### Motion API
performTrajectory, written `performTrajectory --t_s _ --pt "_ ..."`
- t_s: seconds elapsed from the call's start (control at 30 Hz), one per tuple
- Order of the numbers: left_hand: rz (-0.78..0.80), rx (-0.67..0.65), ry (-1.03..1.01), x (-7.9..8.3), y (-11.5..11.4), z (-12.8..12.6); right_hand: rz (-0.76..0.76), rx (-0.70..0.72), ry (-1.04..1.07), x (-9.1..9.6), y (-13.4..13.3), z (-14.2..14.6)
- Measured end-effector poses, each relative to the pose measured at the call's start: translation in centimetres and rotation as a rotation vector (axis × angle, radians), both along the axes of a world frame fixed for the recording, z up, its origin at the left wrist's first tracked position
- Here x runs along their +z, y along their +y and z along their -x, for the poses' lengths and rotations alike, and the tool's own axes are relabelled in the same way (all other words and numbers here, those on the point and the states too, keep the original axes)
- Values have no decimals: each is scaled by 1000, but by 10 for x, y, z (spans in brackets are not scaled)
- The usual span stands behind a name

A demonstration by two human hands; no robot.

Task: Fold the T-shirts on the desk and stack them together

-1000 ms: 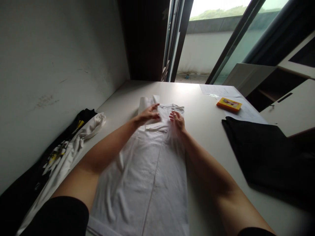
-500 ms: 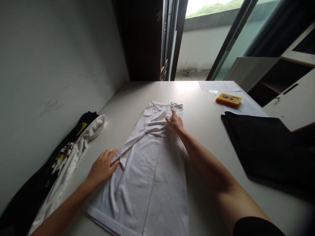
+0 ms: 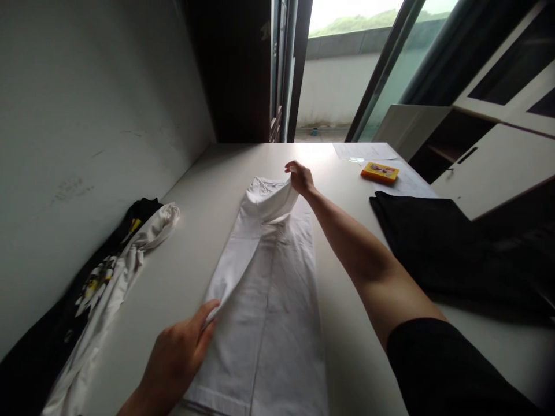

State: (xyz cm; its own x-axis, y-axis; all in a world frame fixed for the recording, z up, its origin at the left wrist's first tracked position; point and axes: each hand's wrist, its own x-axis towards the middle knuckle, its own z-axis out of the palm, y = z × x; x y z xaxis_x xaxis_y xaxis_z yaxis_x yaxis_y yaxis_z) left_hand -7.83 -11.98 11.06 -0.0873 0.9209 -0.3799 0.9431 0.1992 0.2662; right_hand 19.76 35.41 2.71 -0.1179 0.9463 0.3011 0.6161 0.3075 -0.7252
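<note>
A white shirt (image 3: 286,300) lies folded lengthwise on the white table, its narrow top end pointing away from me. My left hand (image 3: 180,346) pinches the edge of its upper layer low on the left side. At the far end, my right hand (image 3: 301,178) grips another part of that layer and holds it raised off the table. Between the two hands the lifted cloth hangs in a slack slope, with creases gathered around its middle. The lower layer rests flat beneath.
Along the wall at left lie a black garment (image 3: 56,341) and a crumpled white garment (image 3: 156,228). On the right are a folded black cloth (image 3: 433,248), an orange-yellow box (image 3: 380,173) and paper sheets (image 3: 364,151). Behind the white table (image 3: 342,231) stands a sliding door.
My right hand has closed on the shirt's far part and lifted it up. The left hand has moved toward me, pulling the edge up. The view has swung slightly right.
</note>
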Motion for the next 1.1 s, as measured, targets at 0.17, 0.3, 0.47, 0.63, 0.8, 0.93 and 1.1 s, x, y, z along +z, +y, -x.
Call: performTrajectory --t_s 0.17,0.3,0.47,0.63,0.8,0.93,1.1 --pt "122 -148 -360 -18 -3 -66 -12 -112 19 7 33 -34" --pt "314 -292 -488 -23 -3 -92 308 -274 -14 -24 21 -58" --pt "442 -317 -688 -11 1 -89 344 -359 -94 -65 -18 -73" --pt "240 -368 -701 -12 46 -79 334 -257 -53 -70 -35 -77" --pt "-174 -408 -539 -38 168 -77 82 -114 96 -51 -51 -78" --pt "-324 -353 -373 -60 291 -91 111 -129 173 -58 -77 -83" --pt "-343 -268 -230 -101 393 -119 173 -171 286 -75 -88 -95"
